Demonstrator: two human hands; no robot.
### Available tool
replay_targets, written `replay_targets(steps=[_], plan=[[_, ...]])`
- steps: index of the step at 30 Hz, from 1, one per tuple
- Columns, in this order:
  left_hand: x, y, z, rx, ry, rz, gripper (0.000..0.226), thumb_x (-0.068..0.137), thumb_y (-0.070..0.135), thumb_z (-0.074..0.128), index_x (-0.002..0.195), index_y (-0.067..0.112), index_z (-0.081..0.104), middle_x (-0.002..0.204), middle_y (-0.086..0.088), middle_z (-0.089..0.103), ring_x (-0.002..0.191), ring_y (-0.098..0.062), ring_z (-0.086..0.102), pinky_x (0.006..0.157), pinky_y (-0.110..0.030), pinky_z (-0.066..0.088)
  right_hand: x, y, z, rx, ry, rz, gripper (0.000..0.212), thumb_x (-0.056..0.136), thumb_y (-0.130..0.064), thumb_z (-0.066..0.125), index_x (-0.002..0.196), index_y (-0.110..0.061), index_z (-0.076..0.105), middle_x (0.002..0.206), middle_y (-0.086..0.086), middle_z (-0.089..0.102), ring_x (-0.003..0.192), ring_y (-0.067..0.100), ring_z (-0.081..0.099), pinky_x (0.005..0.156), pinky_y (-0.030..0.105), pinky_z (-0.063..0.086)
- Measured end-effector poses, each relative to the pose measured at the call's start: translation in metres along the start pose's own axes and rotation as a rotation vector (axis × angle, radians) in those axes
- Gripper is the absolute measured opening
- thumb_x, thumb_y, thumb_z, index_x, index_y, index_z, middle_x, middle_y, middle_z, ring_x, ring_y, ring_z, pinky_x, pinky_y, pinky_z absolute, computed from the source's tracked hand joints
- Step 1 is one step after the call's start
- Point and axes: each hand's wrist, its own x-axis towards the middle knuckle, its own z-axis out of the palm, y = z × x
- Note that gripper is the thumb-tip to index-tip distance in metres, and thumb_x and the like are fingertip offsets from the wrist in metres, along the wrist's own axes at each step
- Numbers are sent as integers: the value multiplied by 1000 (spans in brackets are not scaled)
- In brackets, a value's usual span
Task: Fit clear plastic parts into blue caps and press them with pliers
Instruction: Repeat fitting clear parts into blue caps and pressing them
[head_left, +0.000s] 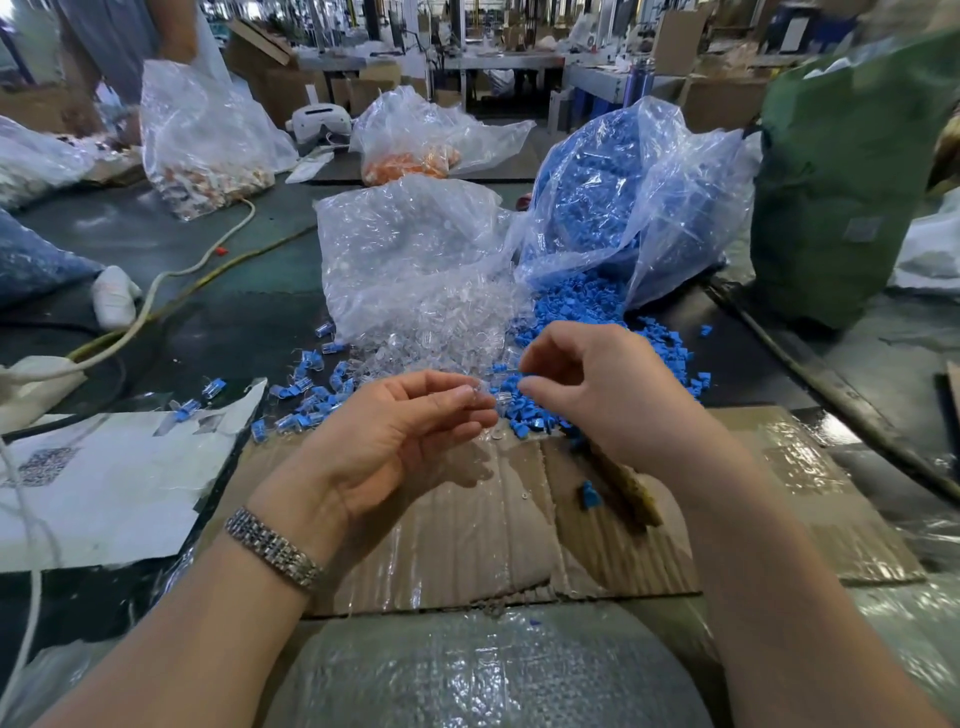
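Observation:
My left hand is palm up over the cardboard and pinches a small clear plastic part at its fingertips. My right hand hovers just to the right with curled fingers, thumb tip close to that part; whether it holds anything is hidden. Behind the hands lie a heap of clear parts spilling from a clear bag and a heap of blue caps spilling from another bag. Several fitted blue-and-clear pieces lie at the left. A yellowish handle, perhaps the pliers, lies under my right forearm beside one blue cap.
Flattened cardboard covers the table under my hands. White paper lies at the left, with a white cord behind it. A green sack stands at the right. More bags, one holding orange parts, sit farther back.

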Motion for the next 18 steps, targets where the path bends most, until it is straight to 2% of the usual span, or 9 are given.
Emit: replay_targets(steps=[3, 7, 13, 18], plan=[[0, 1, 1, -14, -18, -4, 17, 78, -1, 68, 94, -2, 71, 103, -24, 74, 89, -27, 76, 66, -22, 60, -1, -4, 0, 127, 12, -63, 7, 89, -19, 77, 92, -25, 76, 79, -12, 73, 75, 0, 66, 77, 18, 53], [-1, 2, 2, -16, -20, 3, 18, 75, -3, 68, 93, -3, 68, 102, -26, 74, 91, -29, 76, 68, -23, 61, -2, -7, 1, 161, 12, -113, 9, 90, -14, 75, 92, -22, 78, 80, -13, 73, 73, -4, 64, 74, 11, 47], [-3, 2, 4, 10, -34, 14, 19, 75, -5, 67, 94, -3, 68, 96, -23, 75, 89, -28, 76, 67, -24, 61, -5, -11, 2, 95, 0, -166, 10, 88, -11, 75, 92, -20, 78, 82, -8, 72, 80, 7, 65, 79, 23, 52], [-4, 2, 5, 28, -41, 30, 23, 74, -5, 69, 96, -5, 67, 95, -22, 75, 89, -29, 76, 67, -23, 60, -4, -11, 6, 33, -10, -237, 10, 87, -10, 76, 91, -19, 78, 82, -7, 68, 77, 5, 61, 76, 22, 50]])
